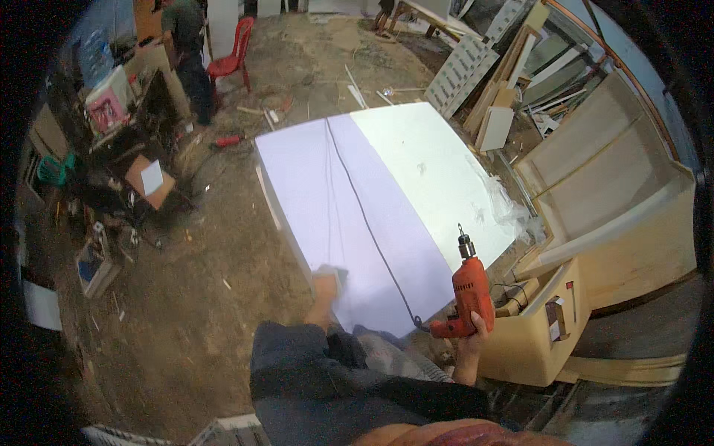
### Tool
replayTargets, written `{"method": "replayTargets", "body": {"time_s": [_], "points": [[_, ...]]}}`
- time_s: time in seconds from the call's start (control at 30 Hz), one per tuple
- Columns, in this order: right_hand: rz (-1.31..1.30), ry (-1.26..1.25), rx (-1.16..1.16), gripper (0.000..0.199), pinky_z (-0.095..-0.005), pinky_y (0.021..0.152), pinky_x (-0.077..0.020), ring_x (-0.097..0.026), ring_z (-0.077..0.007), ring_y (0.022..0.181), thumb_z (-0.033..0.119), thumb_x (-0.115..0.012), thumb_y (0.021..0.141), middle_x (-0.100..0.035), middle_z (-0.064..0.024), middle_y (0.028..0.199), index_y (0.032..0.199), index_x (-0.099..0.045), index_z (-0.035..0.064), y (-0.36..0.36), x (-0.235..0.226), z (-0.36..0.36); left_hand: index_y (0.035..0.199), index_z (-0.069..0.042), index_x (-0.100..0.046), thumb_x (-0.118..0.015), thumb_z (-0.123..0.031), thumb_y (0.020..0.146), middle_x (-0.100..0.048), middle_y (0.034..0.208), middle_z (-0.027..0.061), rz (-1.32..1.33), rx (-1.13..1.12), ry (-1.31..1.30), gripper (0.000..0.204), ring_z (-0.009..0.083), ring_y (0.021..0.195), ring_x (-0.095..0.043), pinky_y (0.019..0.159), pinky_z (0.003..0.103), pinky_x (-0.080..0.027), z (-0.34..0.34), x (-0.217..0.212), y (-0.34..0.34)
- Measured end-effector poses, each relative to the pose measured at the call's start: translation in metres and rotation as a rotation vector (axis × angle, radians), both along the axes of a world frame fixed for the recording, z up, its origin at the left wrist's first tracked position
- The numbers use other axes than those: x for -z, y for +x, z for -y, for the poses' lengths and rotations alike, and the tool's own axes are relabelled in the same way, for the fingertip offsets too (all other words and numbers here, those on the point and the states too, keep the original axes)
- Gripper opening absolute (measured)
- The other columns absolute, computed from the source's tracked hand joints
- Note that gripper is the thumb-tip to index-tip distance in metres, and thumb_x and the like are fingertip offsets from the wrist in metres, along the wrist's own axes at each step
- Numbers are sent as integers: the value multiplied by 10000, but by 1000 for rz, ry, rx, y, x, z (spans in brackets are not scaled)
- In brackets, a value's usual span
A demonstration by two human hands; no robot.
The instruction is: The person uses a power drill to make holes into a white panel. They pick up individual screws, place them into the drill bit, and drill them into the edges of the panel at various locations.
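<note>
My right hand point(476, 334) grips a red corded power drill point(474, 290) by its handle, at the near right corner of a large flat panel. The drill's chuck and thin bit point away from me. From its handle a dark cord point(364, 215) runs across the panel's lilac half point(297, 178) to the far edge. The right half point(416, 163) of the panel is white. At the panel's near left edge is my left hand point(325, 286), blurred, its fingers not distinct. Crumpled clear plastic film point(509, 208) lies along the panel's right edge.
A cream open-topped box point(543, 327) stands right of the drill, below a large cream cabinet shell point(595, 156). Boards lean at the far right. A person point(190, 59) stands far left by a red chair point(236, 56). A wooden tray point(97, 260) lies on the left floor.
</note>
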State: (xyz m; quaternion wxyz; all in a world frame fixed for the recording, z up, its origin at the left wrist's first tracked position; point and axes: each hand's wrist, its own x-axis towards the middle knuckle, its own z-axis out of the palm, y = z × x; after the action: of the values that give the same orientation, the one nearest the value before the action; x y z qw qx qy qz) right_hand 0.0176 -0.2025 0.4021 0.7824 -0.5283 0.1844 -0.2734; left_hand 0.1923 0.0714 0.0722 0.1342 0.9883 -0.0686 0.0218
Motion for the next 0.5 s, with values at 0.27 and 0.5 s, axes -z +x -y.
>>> {"method": "replayTargets", "body": {"time_s": [0.27,0.5], "points": [[42,96,-131,451,-392,774,-522,-593,-256,907,120,-583,788,-566,-128,1033,1210,-458,23,-1,-32,-24,808,-95,-651,-558,-305,728,-635,774,86,4,42,-110,244,269,735,-623,639,421,-467,-17,73,14],[106,41,-180,441,-372,793,-511,-591,-244,918,54,-572,774,-556,-133,1071,1197,-459,-3,-2,-31,-11,903,-89,-657,-553,-328,766,-656,831,88,-332,-53,115,295,249,771,-641,648,386,-490,-1,42,9]]}}
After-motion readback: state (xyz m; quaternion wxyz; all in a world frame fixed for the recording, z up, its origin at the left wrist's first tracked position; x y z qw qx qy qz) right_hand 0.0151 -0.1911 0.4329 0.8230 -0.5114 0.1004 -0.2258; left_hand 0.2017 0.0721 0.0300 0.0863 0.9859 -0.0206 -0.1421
